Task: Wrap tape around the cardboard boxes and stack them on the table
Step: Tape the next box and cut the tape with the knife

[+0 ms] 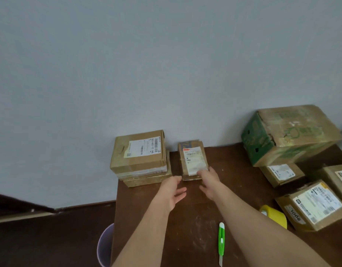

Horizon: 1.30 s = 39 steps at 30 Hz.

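A taped stack of boxes (141, 160) already stands at ten o'clock on the table (185, 228). Her right hand (209, 182) touches a small box (193, 160) with straight fingers, left hand (173, 191) open, empty. At three o'clock, several boxes (310, 205) and yellow tape (274, 215) wait

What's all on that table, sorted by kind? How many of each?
Cardboard boxes: 7 (stack of two, small one, big green-printed, three at right)
Yellow tape rolls: 1
Green cutters: 1
Total: 9
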{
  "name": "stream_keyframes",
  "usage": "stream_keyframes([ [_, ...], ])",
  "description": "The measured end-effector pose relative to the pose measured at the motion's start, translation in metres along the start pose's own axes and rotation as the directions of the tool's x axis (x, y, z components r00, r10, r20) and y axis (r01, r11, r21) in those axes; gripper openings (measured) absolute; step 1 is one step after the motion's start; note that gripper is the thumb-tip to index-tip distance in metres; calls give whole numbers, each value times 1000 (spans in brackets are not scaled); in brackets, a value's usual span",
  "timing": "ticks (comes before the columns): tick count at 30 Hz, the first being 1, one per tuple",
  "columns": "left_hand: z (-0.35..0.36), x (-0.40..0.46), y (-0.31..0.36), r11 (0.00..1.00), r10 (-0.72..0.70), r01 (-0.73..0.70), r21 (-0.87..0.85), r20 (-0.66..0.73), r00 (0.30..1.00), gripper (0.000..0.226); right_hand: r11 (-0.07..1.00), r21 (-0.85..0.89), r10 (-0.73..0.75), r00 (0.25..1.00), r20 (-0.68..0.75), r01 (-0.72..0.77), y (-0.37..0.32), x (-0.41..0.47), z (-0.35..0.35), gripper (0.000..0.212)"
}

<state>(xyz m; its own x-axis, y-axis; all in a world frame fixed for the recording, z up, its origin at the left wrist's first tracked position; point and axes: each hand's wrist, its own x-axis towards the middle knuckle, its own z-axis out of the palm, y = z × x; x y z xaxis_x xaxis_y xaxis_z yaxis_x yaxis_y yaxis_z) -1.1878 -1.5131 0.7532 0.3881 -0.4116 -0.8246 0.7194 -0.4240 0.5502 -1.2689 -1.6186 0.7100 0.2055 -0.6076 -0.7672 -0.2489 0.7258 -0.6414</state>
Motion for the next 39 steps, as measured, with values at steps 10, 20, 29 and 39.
stream_keyframes([
  [10,13,9,5,986,40,-48,161,54,998,63,994,-64,-87,994,65,92,-1,5,0,56],
  [20,9,-3,-7,970,-5,-32,239,150,989,36,994,-48,-93,992,88,98,-2,-4,-1,54],
  [29,8,-25,19,947,74,-114,301,141,987,27,996,-33,-85,988,-127,81,-42,-36,-45,32],
  [39,137,-72,19,910,105,-250,332,398,911,24,936,22,-325,885,-334,352,-103,-74,-200,22],
])
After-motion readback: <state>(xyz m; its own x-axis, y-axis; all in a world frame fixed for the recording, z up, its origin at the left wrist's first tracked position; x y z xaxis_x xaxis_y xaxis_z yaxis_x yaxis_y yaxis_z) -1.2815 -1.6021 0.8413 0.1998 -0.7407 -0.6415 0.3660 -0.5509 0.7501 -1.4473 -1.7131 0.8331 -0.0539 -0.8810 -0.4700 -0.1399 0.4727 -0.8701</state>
